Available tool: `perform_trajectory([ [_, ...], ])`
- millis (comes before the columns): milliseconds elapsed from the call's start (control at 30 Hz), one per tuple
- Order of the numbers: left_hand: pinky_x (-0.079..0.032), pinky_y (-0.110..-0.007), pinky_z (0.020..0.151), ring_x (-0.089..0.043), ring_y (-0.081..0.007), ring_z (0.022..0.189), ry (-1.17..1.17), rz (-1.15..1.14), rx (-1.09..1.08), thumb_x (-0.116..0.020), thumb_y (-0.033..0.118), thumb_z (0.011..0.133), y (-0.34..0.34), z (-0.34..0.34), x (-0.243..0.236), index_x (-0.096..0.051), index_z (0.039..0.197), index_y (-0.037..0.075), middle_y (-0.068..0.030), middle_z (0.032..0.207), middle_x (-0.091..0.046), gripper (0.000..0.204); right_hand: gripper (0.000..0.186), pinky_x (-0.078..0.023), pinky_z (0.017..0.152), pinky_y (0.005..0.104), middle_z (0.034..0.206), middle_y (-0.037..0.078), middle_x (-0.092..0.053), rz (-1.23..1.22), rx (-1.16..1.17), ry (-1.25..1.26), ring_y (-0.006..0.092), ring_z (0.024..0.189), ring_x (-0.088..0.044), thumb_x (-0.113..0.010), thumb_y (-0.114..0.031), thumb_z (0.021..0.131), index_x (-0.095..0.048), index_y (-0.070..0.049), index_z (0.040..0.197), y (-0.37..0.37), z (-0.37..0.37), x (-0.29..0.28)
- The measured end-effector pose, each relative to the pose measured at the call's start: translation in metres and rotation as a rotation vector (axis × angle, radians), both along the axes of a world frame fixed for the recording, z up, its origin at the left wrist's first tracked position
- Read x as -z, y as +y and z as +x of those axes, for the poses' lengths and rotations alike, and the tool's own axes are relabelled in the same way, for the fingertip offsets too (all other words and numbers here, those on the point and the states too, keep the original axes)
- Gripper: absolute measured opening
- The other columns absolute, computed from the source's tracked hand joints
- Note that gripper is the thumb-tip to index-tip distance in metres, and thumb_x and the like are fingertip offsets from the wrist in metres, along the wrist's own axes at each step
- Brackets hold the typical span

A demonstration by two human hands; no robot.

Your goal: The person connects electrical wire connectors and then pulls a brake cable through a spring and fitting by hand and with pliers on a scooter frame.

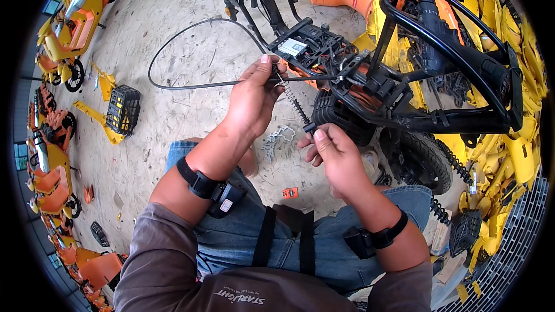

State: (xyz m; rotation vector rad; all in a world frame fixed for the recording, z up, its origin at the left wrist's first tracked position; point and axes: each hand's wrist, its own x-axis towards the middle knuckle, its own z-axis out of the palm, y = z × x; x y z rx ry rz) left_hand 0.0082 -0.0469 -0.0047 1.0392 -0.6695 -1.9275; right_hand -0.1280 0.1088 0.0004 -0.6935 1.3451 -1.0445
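My left hand (254, 95) is closed, thumb and fingers pinching the upper end of a thin coil spring (284, 88) beside a black cable (191, 85). That cable loops out to the left and runs back to the scooter frame (404, 118). Below the spring, a ribbed black rod (300, 111) slants down toward my right hand (335, 153). There, thumb and forefinger grip a short black cylinder (310, 127) at the rod's lower end. My left fingertips partly hide how spring and cable meet.
The stripped scooter frame carries a black cordless drill (429, 23) and a wheel (416, 159). Yellow body panels (517, 156) are heaped at the right. A black basket (122, 110) lies on the floor at left, near parked yellow scooters (72, 29). An orange piece (290, 193) lies between my knees.
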Motion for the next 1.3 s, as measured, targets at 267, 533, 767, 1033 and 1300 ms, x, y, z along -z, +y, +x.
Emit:
perform_trajectory([
  [267, -0.044, -0.026, 0.076, -0.058, -0.0118, 0.088, -0.005, 0.0, 0.025, -0.051, 0.03, 0.103, 0.001, 0.0, 0.002, -0.058, 0.115, 0.006, -0.0016, 0.096, -0.064, 0.027, 0.028, -0.047, 0.064, 0.0255, 0.089, 0.005, -0.066, 0.021, 0.027, -0.072, 0.0094, 0.074, -0.059, -0.054, -0.028, 0.102, -0.056, 0.0, 0.106, -0.002, -0.004, 0.0],
  [533, -0.044, -0.026, 0.076, -0.058, -0.0117, 0.088, -0.008, 0.003, 0.027, -0.051, 0.03, 0.103, 0.001, 0.0, 0.002, -0.058, 0.115, 0.006, -0.0017, 0.097, -0.064, 0.028, 0.03, -0.046, 0.066, 0.0259, 0.102, 0.009, -0.067, 0.006, -0.167, 0.051, 0.0107, 0.08, -0.059, -0.058, -0.03, 0.1, -0.058, 0.0, 0.106, 0.0, -0.003, 0.003],
  [767, -0.042, -0.027, 0.077, -0.058, -0.0103, 0.087, -0.012, -0.007, 0.023, -0.049, 0.03, 0.104, 0.001, 0.0, 0.0, -0.06, 0.11, 0.009, 0.0009, 0.095, -0.066, 0.024, 0.031, -0.047, 0.065, 0.0245, 0.095, 0.007, -0.067, -0.022, 0.022, 0.065, 0.0091, 0.075, -0.058, -0.057, -0.03, 0.101, -0.056, 0.001, 0.108, -0.002, 0.003, 0.001],
  [1033, -0.043, -0.026, 0.075, -0.057, -0.0114, 0.088, -0.008, 0.002, 0.005, -0.051, 0.03, 0.103, 0.0, 0.0, 0.001, -0.058, 0.116, 0.006, -0.0016, 0.097, -0.063, 0.028, 0.031, -0.046, 0.066, 0.025, 0.098, 0.009, -0.068, -0.006, 0.006, -0.033, 0.01, 0.077, -0.059, -0.051, -0.033, 0.103, -0.055, -0.003, 0.106, -0.005, -0.003, -0.01],
  [1300, -0.041, -0.025, 0.074, -0.056, -0.0106, 0.087, 0.003, -0.014, 0.028, -0.048, 0.029, 0.104, 0.004, 0.005, -0.001, -0.057, 0.116, 0.007, -0.0005, 0.095, -0.063, 0.026, 0.029, -0.047, 0.062, 0.024, 0.092, 0.008, -0.068, -0.045, 0.002, -0.089, 0.0101, 0.071, -0.06, -0.053, -0.03, 0.103, -0.055, -0.001, 0.105, -0.004, 0.004, -0.009],
])
